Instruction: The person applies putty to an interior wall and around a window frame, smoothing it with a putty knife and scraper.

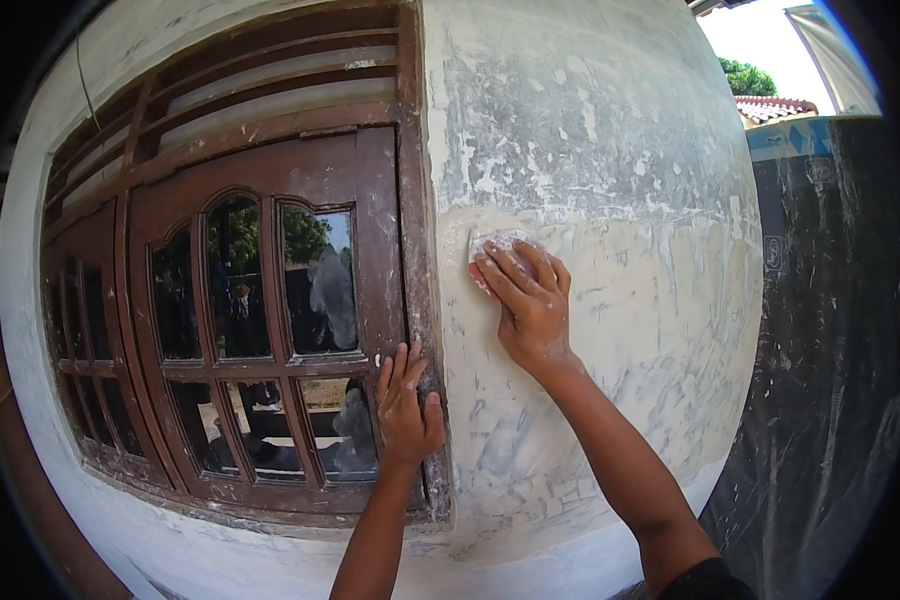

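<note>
My right hand (532, 310) presses a flat reddish pad (482, 268), smeared white, against the wall; its exact kind is unclear. The fingers lie bent over the pad and hide part of it. Around it, the wall (610, 310) is coated in patchy cream filler, with bare grey and flaking white above. Lower and to the left, my left hand (407, 408) rests on the brown wooden window frame (425, 300), holding nothing. Its fingers point upward, slightly apart, with pale dust on them.
Left of the wall are brown window shutters (370, 230) with dark glass panes and slatted vents above. A dark, white-streaked sheet or panel (820, 330) stands at the wall's right edge. Beyond it show a tiled roof (773, 108) and a tree (748, 78).
</note>
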The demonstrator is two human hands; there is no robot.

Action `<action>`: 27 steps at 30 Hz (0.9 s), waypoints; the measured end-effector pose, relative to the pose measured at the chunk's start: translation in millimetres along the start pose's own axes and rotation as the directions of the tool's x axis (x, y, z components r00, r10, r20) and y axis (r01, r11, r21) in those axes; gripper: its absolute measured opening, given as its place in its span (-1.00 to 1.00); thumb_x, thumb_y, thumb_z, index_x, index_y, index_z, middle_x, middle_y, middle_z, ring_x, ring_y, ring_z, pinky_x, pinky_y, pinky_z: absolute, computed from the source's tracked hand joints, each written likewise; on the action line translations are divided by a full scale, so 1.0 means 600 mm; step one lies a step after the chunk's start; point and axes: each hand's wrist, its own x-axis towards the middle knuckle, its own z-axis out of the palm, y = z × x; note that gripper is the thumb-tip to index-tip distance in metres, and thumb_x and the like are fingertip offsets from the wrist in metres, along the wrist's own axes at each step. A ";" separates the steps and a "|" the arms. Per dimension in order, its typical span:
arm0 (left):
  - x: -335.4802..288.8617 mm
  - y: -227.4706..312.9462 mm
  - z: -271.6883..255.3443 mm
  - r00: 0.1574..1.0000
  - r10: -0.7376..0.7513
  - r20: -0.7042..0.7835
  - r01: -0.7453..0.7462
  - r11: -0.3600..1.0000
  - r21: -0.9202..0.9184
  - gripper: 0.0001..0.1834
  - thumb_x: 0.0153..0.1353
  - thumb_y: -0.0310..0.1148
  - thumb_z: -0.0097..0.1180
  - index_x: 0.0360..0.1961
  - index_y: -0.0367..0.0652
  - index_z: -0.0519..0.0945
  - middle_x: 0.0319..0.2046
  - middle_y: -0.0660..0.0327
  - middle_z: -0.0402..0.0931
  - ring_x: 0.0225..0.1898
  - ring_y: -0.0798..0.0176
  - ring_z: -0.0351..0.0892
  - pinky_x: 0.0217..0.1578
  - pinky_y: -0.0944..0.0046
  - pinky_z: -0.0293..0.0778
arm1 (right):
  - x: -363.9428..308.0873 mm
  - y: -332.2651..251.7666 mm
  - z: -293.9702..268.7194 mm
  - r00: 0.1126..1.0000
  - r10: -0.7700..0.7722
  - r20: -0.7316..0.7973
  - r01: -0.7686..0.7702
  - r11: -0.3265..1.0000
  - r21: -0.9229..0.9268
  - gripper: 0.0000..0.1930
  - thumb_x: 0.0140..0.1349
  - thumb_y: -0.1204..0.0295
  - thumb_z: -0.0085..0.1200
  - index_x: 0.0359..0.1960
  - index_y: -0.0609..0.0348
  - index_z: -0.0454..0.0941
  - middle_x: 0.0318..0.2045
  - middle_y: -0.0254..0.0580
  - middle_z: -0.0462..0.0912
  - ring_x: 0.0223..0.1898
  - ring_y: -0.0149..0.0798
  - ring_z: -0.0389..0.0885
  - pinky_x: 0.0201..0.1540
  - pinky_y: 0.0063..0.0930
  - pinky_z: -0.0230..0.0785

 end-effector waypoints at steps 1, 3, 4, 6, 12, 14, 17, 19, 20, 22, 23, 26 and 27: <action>-0.003 0.000 -0.003 1.000 -0.010 0.002 0.010 1.000 0.009 -0.57 0.19 -0.43 -0.07 0.07 -0.44 0.44 0.17 -0.27 0.44 0.30 -0.29 0.33 0.37 -0.17 0.06 | -0.032 -0.019 0.002 0.999 -0.003 0.048 0.003 1.000 0.008 -0.40 -0.05 0.69 0.06 0.12 -0.01 0.59 0.12 -0.25 0.61 0.22 -0.04 0.43 0.34 -0.05 0.02; -0.001 0.000 -0.004 1.000 -0.009 0.003 0.009 1.000 0.007 -0.57 0.19 -0.43 -0.07 0.07 -0.44 0.44 0.17 -0.27 0.44 0.31 -0.29 0.33 0.37 -0.18 0.06 | -0.109 -0.050 -0.002 0.994 -0.009 0.113 0.007 1.000 0.023 -0.42 -0.04 0.64 0.10 0.12 -0.02 0.60 0.16 -0.29 0.59 0.27 -0.07 0.41 0.36 -0.01 -0.02; -0.002 0.000 -0.005 1.000 -0.011 0.007 0.011 1.000 0.002 -0.57 0.19 -0.43 -0.06 0.07 -0.44 0.44 0.17 -0.27 0.44 0.31 -0.29 0.33 0.37 -0.18 0.05 | -0.148 -0.067 -0.012 0.987 -0.008 0.161 0.004 1.000 0.025 -0.44 -0.02 0.60 0.14 0.11 -0.05 0.61 0.17 -0.31 0.59 0.26 -0.08 0.42 0.35 0.01 0.00; -0.002 0.004 -0.005 1.000 -0.008 0.002 0.008 1.000 -0.001 -0.57 0.19 -0.43 -0.06 0.07 -0.44 0.44 0.17 -0.27 0.44 0.31 -0.29 0.33 0.37 -0.18 0.05 | -0.214 -0.095 -0.036 0.979 0.001 0.202 -0.009 0.999 0.038 -0.48 0.01 0.55 0.17 0.09 -0.09 0.63 0.13 -0.35 0.62 0.22 -0.09 0.46 0.29 0.00 0.05; -0.007 0.003 -0.013 1.000 -0.015 0.001 0.015 1.000 0.011 -0.57 0.18 -0.45 -0.04 0.08 -0.42 0.44 0.18 -0.26 0.44 0.31 -0.29 0.33 0.37 -0.18 0.06 | -0.075 -0.070 -0.060 1.000 -0.023 -0.015 0.024 0.999 0.042 -0.47 -0.04 0.62 0.12 0.06 0.00 0.63 0.03 -0.29 0.67 0.12 -0.05 0.52 0.24 -0.07 0.12; -0.002 0.005 -0.008 1.000 -0.012 0.002 0.012 1.000 0.000 -0.57 0.17 -0.45 -0.04 0.08 -0.41 0.44 0.18 -0.25 0.44 0.31 -0.29 0.33 0.37 -0.18 0.06 | 0.007 -0.035 -0.044 0.993 -0.050 -0.108 0.053 0.998 0.021 -0.41 -0.06 0.70 0.06 0.11 0.04 0.58 0.06 -0.27 0.65 0.12 -0.02 0.49 0.24 -0.09 0.11; 0.000 0.004 -0.003 1.000 -0.008 0.005 0.008 1.000 -0.017 -0.56 0.17 -0.45 -0.04 0.08 -0.41 0.44 0.18 -0.25 0.44 0.31 -0.28 0.32 0.37 -0.18 0.06 | 0.041 -0.005 -0.010 0.994 -0.058 -0.094 0.057 0.998 -0.020 -0.40 -0.05 0.71 0.06 0.12 0.02 0.57 0.09 -0.25 0.63 0.16 -0.02 0.47 0.27 -0.06 0.08; -0.002 0.002 -0.005 1.000 -0.002 0.006 0.002 1.000 0.002 -0.56 0.17 -0.45 -0.04 0.08 -0.40 0.44 0.18 -0.24 0.44 0.30 -0.29 0.33 0.36 -0.18 0.07 | 0.012 -0.008 0.003 0.999 -0.047 -0.018 0.046 0.999 -0.024 -0.40 -0.06 0.70 0.07 0.12 0.01 0.57 0.10 -0.26 0.62 0.17 -0.03 0.46 0.28 -0.04 0.07; -0.004 0.002 -0.007 1.000 -0.007 0.007 0.007 1.000 0.002 -0.56 0.17 -0.45 -0.04 0.08 -0.40 0.44 0.18 -0.24 0.44 0.30 -0.29 0.33 0.36 -0.18 0.07 | -0.022 -0.019 0.007 0.999 -0.040 0.013 0.040 0.999 -0.021 -0.40 -0.06 0.69 0.08 0.12 0.01 0.57 0.10 -0.27 0.62 0.17 -0.04 0.45 0.29 -0.03 0.07; -0.003 0.000 -0.009 1.000 -0.007 0.000 0.007 1.000 0.007 -0.57 0.17 -0.45 -0.04 0.08 -0.40 0.45 0.17 -0.23 0.45 0.30 -0.29 0.34 0.36 -0.18 0.07 | -0.111 -0.040 -0.004 0.994 -0.062 0.088 0.063 0.998 -0.007 -0.39 -0.07 0.65 0.12 0.12 -0.03 0.58 0.11 -0.32 0.61 0.21 -0.09 0.44 0.30 0.01 0.05; -0.002 -0.002 -0.009 1.000 -0.005 -0.004 0.005 1.000 0.011 -0.57 0.17 -0.45 -0.04 0.08 -0.40 0.45 0.17 -0.23 0.45 0.30 -0.29 0.34 0.36 -0.18 0.07 | -0.155 -0.055 -0.015 0.988 -0.069 0.139 0.068 0.998 0.014 -0.40 -0.08 0.62 0.15 0.11 -0.05 0.59 0.13 -0.35 0.60 0.21 -0.10 0.44 0.30 0.03 0.04; -0.001 0.007 -0.007 1.000 0.004 -0.007 -0.004 1.000 -0.014 -0.57 0.18 -0.44 -0.04 0.08 -0.40 0.45 0.16 -0.24 0.46 0.29 -0.29 0.35 0.36 -0.18 0.08 | -0.267 -0.075 -0.069 0.958 -0.113 0.264 0.108 0.994 0.032 -0.50 -0.02 0.50 0.25 0.05 -0.09 0.63 0.11 -0.41 0.63 0.17 -0.12 0.48 0.31 0.05 0.06; -0.003 0.007 -0.007 1.000 0.001 -0.006 -0.001 1.000 -0.004 -0.57 0.17 -0.44 -0.04 0.07 -0.40 0.45 0.16 -0.24 0.46 0.29 -0.29 0.35 0.36 -0.18 0.08 | -0.266 -0.078 -0.082 0.963 -0.121 0.241 0.110 0.992 0.058 -0.50 -0.02 0.50 0.25 0.05 -0.08 0.63 0.09 -0.40 0.64 0.16 -0.12 0.49 0.29 0.04 0.08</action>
